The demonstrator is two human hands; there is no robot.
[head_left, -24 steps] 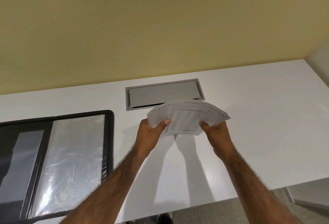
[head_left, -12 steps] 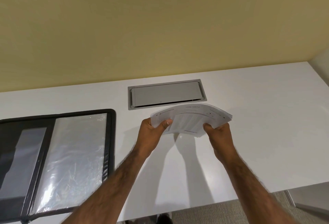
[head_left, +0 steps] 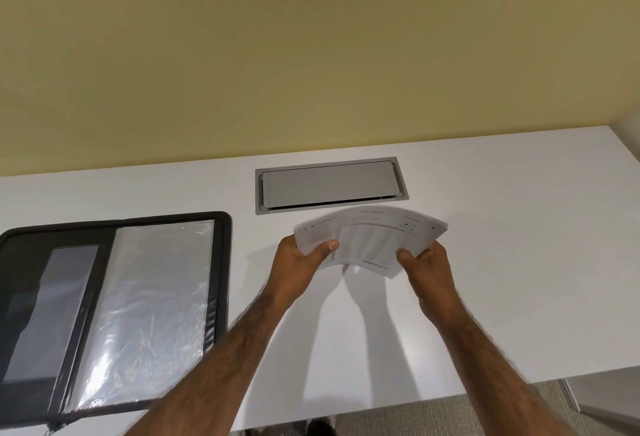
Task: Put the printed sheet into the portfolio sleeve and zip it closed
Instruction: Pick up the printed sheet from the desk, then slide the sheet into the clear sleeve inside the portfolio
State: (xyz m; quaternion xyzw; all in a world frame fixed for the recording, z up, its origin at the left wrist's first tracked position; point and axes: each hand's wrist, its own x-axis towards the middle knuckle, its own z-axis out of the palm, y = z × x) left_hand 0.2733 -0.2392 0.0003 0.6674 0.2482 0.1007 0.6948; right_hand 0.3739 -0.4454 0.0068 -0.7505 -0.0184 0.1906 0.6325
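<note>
The printed sheet (head_left: 370, 236) is white with faint grey text, bowed upward and held above the white desk (head_left: 502, 262). My left hand (head_left: 299, 269) pinches its left edge with the thumb on top. My right hand (head_left: 427, 271) grips its lower right edge. The black zip portfolio (head_left: 221, 297) lies open and flat at the left of the desk, apart from the sheet. Its clear plastic sleeve (head_left: 149, 314) faces up and shines. The portfolio's left part runs out of view.
A grey cable hatch (head_left: 329, 186) is set flush into the desk just beyond the sheet. A yellow wall rises behind the desk. The desk's front edge and grey carpet (head_left: 433, 418) show at the bottom right.
Both hands and the sheet have stayed nearly in place, with the sheet slightly flatter. The view has tilted a little, so the desk sits lower in the frame.
</note>
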